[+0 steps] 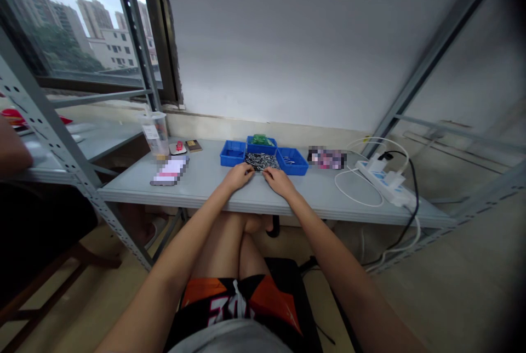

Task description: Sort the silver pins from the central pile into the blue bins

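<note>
My left hand (239, 177) and my right hand (276, 180) are at the near edge of a pile of small dark and silvery metal parts (262, 161). The fingers of both hands are pinched together; what they hold is too small to make out. Around the pile stand blue trays: the left tray (222, 159) looks nearly bare inside, the back tray (248, 140) holds green packets (260, 139), and the right tray (302, 170) has a few thin silvery pieces in it.
On the grey table (197, 186) are a phone (170, 170), a plastic cup (155, 132) and a small dark box (193, 146) at left. A pixelated item (327, 158), white cables and a power strip (384, 180) lie right. Another person's arm (14, 144) shows far left.
</note>
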Demonstrator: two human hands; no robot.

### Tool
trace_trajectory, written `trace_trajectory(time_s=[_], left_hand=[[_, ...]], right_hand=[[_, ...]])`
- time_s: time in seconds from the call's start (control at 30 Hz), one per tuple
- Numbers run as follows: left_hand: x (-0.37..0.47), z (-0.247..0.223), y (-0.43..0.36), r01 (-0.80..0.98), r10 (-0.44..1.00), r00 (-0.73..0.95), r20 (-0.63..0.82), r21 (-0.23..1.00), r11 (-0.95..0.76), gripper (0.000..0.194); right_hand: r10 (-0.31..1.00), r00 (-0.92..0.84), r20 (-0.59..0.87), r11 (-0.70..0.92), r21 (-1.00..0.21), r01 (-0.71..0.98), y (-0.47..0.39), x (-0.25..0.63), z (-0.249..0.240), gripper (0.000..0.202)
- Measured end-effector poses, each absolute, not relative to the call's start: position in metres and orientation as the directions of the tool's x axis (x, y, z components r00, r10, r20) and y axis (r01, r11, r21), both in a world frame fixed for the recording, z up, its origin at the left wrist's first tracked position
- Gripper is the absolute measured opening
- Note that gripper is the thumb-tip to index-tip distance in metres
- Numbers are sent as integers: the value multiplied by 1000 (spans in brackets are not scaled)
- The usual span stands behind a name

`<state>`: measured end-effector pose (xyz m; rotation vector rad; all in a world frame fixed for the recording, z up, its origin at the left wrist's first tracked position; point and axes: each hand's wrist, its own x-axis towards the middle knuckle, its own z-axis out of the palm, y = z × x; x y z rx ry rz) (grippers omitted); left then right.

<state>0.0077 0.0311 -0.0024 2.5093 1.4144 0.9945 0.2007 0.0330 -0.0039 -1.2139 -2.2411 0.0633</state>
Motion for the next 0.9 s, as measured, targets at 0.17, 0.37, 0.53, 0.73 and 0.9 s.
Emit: trace_trajectory(time_s=[0.17, 0.37, 0.53, 0.73, 0.9], left_hand=[[7, -2, 31, 722, 795, 357, 490, 395, -568, 19], [6, -4, 33, 710, 786, 360, 502, 399, -580, 15], [6, -4, 33, 717, 803, 347, 484, 415, -560, 14], [6, -4, 32, 711, 800, 348, 489, 419, -565, 14], [7, -3, 31, 706, 801, 349, 486, 426, -566, 14]], right_hand=[[787, -408, 464, 575, -311, 756, 32, 200, -3, 16], [789, -414, 454, 580, -331, 744, 30, 200, -2, 15], [786, -419, 454, 584, -325, 744, 30, 200, -1, 15], [788, -417, 454, 585, -337, 738, 30, 200, -1, 15], [787, -415, 456, 585, -338, 737, 30, 200, -2, 16]])
